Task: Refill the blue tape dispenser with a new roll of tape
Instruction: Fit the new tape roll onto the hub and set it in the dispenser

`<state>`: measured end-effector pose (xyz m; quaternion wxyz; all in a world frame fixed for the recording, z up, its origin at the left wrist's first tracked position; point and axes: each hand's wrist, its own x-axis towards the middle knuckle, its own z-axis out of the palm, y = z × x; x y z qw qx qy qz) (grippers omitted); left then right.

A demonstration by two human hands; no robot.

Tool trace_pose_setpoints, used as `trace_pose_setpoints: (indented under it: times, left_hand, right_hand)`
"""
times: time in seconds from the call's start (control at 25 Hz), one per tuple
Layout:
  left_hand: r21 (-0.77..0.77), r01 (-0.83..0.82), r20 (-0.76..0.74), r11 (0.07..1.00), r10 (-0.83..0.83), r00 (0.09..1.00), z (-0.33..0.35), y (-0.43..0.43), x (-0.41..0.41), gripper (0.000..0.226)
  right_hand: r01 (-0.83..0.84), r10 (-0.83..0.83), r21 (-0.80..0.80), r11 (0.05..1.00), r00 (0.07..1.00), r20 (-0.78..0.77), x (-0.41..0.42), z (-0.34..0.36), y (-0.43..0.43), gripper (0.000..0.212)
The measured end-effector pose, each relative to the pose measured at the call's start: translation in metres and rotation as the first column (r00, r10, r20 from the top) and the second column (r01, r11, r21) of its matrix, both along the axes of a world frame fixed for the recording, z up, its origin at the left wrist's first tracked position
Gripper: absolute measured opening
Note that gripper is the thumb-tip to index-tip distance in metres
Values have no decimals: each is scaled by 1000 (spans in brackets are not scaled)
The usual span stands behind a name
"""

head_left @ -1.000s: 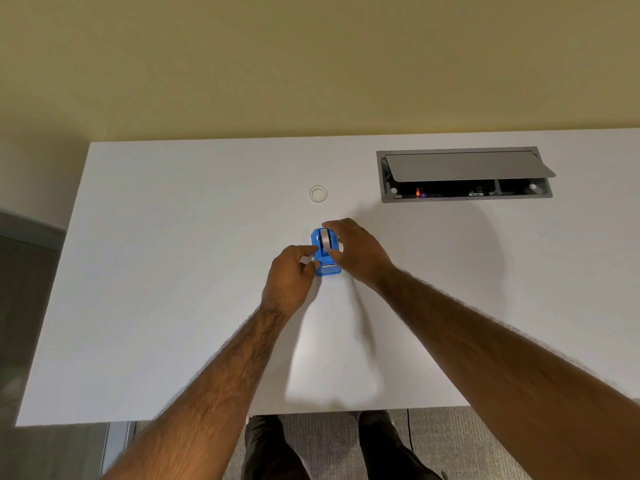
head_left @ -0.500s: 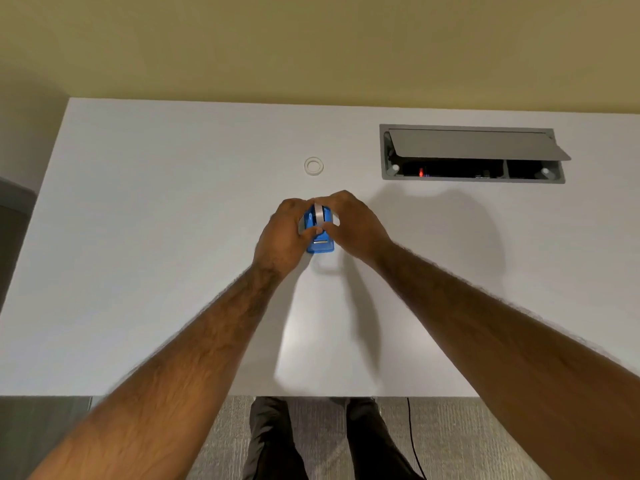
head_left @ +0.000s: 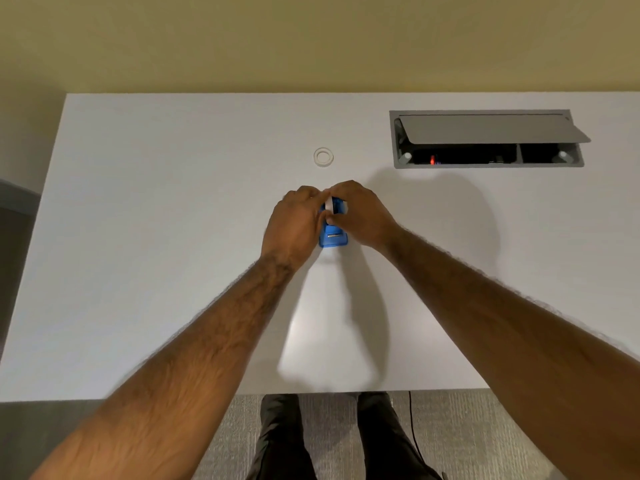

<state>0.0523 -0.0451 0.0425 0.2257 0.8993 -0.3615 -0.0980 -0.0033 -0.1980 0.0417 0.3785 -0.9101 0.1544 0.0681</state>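
Since a second ago the left hand (head_left: 294,223) has slid up from the near left corner of the small blue plastic tape dispenser (head_left: 333,238) and now wraps over its left side, fingers curled across the top. Both hands are together, knuckles nearly meeting above the dispenser. The right hand (head_left: 363,216) covers the right side, its fingers hooked over the far end and its thumb against the near edge of the pale roll of tape (head_left: 329,206). The roll stands on edge in the dispenser's cradle, so this hand pinches it. Only the dispenser's near end, with its cutter slot, shows between the wrists.

The dispenser sits on the white desk (head_left: 138,237), about midway across and somewhat towards the far side. Beyond it, well apart, a small white ring-shaped tape core (head_left: 323,156) lies flat. To the far right, a grey metal cable box (head_left: 485,133) is sunk into the desk, its flap lid propped open.
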Motion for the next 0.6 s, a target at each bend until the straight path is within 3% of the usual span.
trace_pose_setpoints:
  times: [0.2, 0.44, 0.6]
  left_hand:
    - [45, 63, 180, 997, -70, 981, 0, 4, -2, 30]
    - [34, 152, 229, 988, -156, 961, -9, 20, -13, 40]
    - [17, 111, 259, 994, -112, 959, -12, 21, -22, 42]
  right_hand:
    - [-30, 32, 43, 999, 999, -36, 2, -1, -5, 33]
    - [-64, 65, 23, 998, 997, -51, 3, -2, -7, 33]
    - [-78, 79, 27, 997, 996, -50, 3, -1, -8, 33]
